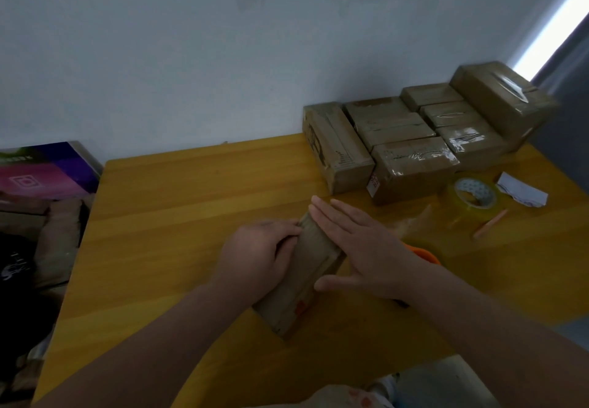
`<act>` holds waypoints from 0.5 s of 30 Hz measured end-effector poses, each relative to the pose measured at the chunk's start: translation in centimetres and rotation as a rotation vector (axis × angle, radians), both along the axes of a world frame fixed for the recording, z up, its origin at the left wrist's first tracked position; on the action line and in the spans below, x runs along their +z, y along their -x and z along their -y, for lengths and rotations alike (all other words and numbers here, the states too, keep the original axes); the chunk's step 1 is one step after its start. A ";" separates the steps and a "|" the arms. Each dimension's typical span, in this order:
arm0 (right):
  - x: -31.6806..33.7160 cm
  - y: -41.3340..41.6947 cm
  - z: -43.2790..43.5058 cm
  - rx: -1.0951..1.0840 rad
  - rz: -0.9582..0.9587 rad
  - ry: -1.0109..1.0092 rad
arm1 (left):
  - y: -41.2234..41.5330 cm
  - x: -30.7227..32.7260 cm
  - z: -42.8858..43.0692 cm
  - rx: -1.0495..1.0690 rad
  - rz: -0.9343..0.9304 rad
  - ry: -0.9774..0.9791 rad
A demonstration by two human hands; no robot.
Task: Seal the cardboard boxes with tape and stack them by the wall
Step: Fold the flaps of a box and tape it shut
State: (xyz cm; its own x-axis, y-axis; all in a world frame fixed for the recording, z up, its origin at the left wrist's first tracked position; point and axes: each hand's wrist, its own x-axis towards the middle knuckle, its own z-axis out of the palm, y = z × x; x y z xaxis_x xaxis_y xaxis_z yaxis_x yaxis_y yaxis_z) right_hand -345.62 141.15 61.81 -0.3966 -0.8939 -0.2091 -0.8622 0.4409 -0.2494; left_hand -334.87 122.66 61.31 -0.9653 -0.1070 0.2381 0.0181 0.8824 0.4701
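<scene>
**Both hands on a small box at the middle of the table**

The cardboard box (306,267) you are working on is a small brown oblong lying at an angle on the yellow wooden table (178,203), near the middle and close to you. Its top is dull and ribbed-looking, and an orange mark shows near its near end. Your left hand (258,254) is curled against its left side, fingers bent onto the far left edge. Your right hand (360,245) lies flat and spread along its right side, fingers straight, thumb pressed near the near end; it grips nothing. Much of the box is covered by both hands.

At the far right, against the pale wall (223,57), sit the sealed boxes (414,133), brown blocks packed side by side, several with shiny, wrinkled clear tape on top. Whether any are stacked is hard to tell. Just in front of them a roll of clear tape (473,195) lies flat, with a torn piece of white paper (522,191) to its right and a thin pinkish stick (489,224) nearer you. An orange object (427,254) peeks out behind your right wrist, mostly hidden. Everything is blurred.
</scene>
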 end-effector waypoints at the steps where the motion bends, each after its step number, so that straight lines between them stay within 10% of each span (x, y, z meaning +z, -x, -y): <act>1: 0.1 0.0 0.0 0.019 -0.024 -0.011 | 0.0 0.0 0.0 0.010 0.002 -0.014; 7: -0.1 0.1 -0.8 0.137 -0.171 -0.029 | 0.3 0.2 0.1 0.055 0.038 -0.130; 15: -1.2 -0.3 -3.8 0.209 -0.405 0.476 | 1.3 1.4 0.1 0.139 0.239 -0.500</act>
